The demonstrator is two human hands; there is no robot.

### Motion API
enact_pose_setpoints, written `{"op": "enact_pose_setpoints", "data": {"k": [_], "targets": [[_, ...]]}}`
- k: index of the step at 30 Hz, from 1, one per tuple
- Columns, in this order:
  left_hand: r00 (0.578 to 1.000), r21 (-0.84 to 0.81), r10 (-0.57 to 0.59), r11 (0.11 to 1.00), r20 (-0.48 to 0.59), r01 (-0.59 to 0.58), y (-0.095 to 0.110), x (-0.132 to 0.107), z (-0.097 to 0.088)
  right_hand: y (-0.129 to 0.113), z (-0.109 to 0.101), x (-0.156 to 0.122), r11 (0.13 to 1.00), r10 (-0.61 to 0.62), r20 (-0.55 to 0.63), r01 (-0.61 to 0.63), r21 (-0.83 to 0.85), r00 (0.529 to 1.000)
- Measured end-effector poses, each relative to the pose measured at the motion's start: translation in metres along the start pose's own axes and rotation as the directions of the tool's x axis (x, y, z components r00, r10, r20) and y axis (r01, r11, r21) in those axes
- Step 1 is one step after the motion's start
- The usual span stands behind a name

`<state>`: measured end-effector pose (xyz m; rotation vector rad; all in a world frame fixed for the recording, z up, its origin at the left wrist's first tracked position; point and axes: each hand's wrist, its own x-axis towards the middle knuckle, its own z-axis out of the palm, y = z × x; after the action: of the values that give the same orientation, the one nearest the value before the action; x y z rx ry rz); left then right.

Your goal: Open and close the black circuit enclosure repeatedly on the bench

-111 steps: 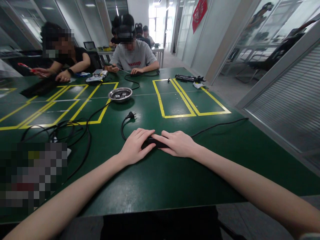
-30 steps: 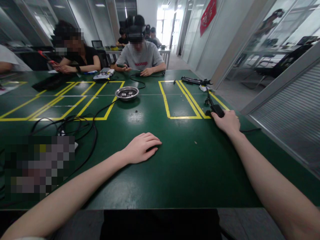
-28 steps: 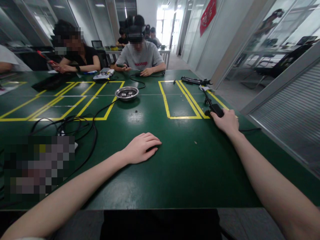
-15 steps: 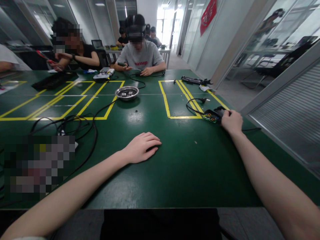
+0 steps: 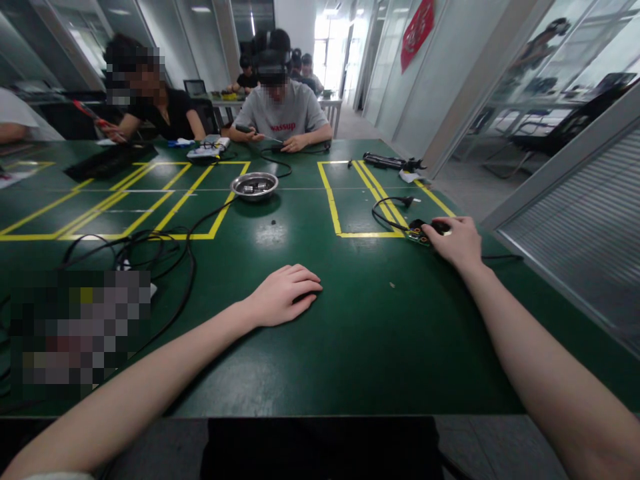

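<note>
Flat on the green table (image 5: 350, 347), palm down, rests my left hand (image 5: 287, 295), its fingers loosely stretched out and holding nothing. Out to the right, my right hand (image 5: 460, 241) has its thumb and fingers around a black electronic device with a green circuit board (image 5: 418, 233). Orange ring-like parts show on the board's near side. My fingers cover much of the device, so its exact kind cannot be made out. A black cable with a plug (image 5: 383, 208) lies curled just left of it. Another black lead runs out to the right, behind my wrist.
A metal bowl (image 5: 255, 195) with small metal parts stands mid-table. Coiled black cables (image 5: 125, 252) lie at the left, near a blurred-out area. Yellow tape strips (image 5: 330, 200) mark the table. A black tool-like object (image 5: 387, 161) lies at the far right. Across sits a co-worker (image 5: 280, 110).
My right hand has shifted slightly left over the device, covering more of it. My left hand stays still. A co-worker at the far left has lowered an arm.
</note>
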<state>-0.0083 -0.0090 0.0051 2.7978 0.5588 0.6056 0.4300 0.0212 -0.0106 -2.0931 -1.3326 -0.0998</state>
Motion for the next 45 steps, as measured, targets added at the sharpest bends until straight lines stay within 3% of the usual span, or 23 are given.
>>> {"op": "enact_pose_setpoints", "data": {"k": [3, 7, 15, 19, 24, 30, 34, 38, 45], "targets": [[1.000, -0.003, 0.003, 1.000, 0.006, -0.002, 0.000, 0.000, -0.001, -0.003, 0.000, 0.001, 0.996, 0.059, 0.003, -0.059, -0.071, 0.998], [1.000, 0.001, 0.001, 1.000, 0.005, -0.001, 0.000, 0.000, -0.001, -0.008, -0.001, 0.001, 0.990, 0.051, 0.137, -0.032, -0.140, 0.989], [1.000, 0.012, 0.012, 1.000, -0.002, -0.012, -0.001, 0.000, 0.000, -0.024, -0.001, -0.009, 0.990, -0.061, 0.221, 0.087, -0.112, 0.973], [1.000, 0.012, 0.014, 1.000, -0.012, -0.014, -0.001, 0.000, 0.000, -0.039, 0.006, -0.020, 0.968, -0.238, 0.275, 0.249, -0.006, 0.931], [1.000, 0.010, 0.014, 1.000, -0.013, -0.014, 0.000, 0.000, 0.000, -0.066, 0.012, -0.042, 0.874, -0.485, 0.315, 0.446, 0.192, 0.816], [0.995, 0.044, -0.028, 0.999, -0.095, 0.032, 0.003, 0.000, 0.000, -0.118, 0.007, -0.095, 0.640, -0.767, 0.344, 0.609, 0.469, 0.541], [0.983, 0.058, -0.014, 0.998, -0.185, 0.025, 0.004, 0.000, -0.003, -0.147, 0.000, -0.133, 0.526, -0.850, 0.385, 0.628, 0.573, 0.361], [0.990, 0.013, 0.000, 1.000, -0.138, 0.002, 0.004, 0.000, -0.006, -0.152, -0.005, -0.144, 0.470, -0.882, 0.364, 0.620, 0.628, 0.299], [0.998, -0.001, 0.036, 0.999, -0.051, -0.036, -0.003, -0.001, -0.005, -0.140, -0.012, -0.130, 0.390, -0.921, 0.281, 0.609, 0.690, 0.271]]}}
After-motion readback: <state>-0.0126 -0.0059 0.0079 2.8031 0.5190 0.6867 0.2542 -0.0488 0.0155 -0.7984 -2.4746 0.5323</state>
